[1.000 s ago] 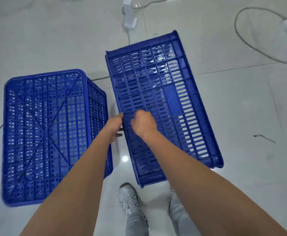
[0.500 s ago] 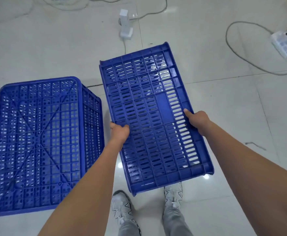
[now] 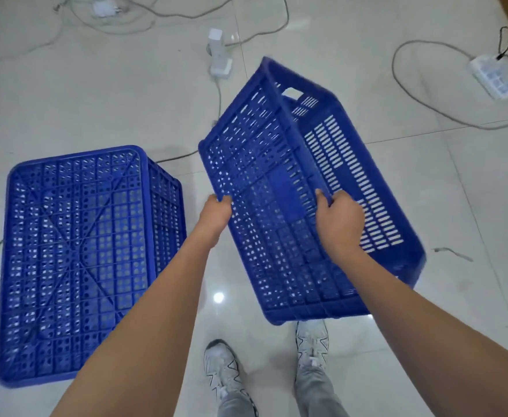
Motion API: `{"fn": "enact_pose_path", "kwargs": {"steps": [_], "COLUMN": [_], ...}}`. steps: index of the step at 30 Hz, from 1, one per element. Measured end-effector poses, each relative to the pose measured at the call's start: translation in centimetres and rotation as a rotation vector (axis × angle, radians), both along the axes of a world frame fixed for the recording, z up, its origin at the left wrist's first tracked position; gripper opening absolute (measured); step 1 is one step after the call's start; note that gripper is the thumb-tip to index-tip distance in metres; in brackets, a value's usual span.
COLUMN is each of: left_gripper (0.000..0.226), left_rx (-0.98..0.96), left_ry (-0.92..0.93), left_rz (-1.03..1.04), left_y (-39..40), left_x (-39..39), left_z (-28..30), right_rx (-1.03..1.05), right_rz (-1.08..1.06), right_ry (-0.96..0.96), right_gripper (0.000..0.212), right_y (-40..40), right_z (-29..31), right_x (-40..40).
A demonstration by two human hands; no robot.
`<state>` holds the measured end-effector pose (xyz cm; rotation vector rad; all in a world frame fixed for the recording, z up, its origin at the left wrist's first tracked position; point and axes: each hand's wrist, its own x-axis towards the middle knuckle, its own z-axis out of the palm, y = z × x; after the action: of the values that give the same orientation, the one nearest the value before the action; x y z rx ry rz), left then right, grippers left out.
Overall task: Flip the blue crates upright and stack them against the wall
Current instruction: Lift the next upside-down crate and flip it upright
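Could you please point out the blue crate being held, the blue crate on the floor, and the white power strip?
Held blue plastic crate (image 3: 264, 188): head view, slotted side wall.
Floor blue plastic crate (image 3: 75, 260): head view, upturned base.
White power strip (image 3: 492, 75): head view, top face.

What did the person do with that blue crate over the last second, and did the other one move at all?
The held crate has been turned: a second ago one slotted side faced up, now it is tilted so its perforated bottom and another wall show. The right hand moved from the middle to grip an edge; the left hand keeps its grip on the opposite edge. The other crate stayed upside down on the floor.
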<state>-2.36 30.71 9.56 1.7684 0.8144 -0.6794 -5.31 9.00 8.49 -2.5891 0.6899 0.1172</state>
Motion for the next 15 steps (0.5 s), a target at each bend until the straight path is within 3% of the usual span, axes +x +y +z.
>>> {"fn": "enact_pose_path", "kwargs": {"steps": [7, 11, 14, 15], "left_gripper": [0.046, 0.004, 0.006, 0.028], "left_rx": [0.052, 0.104, 0.133, 0.130], "left_ry": [-0.033, 0.038, 0.062, 0.062], "left_rz": [0.020, -0.006, -0.028, -0.028], "left_y": [1.0, 1.9, 1.8, 1.8], "left_x": [0.4, -0.6, -1.7, -1.9], "left_z": [-0.8, -3.1, -5.5, -6.6], "right_rx": [-0.079, -0.079, -0.098, -0.096], "right_rz": [0.320, 0.429, 0.537, 0.569], "right_ry": [0.176, 0.190, 0.283, 0.302], "right_gripper": [0.045, 0.039, 0.032, 0.028], "right_y": [3.3, 4.6, 5.9, 6.2], "right_z": [-5.6, -8.0, -9.2, -9.6], "right_x": [-4.7, -5.7, -6.0, -6.1]}}
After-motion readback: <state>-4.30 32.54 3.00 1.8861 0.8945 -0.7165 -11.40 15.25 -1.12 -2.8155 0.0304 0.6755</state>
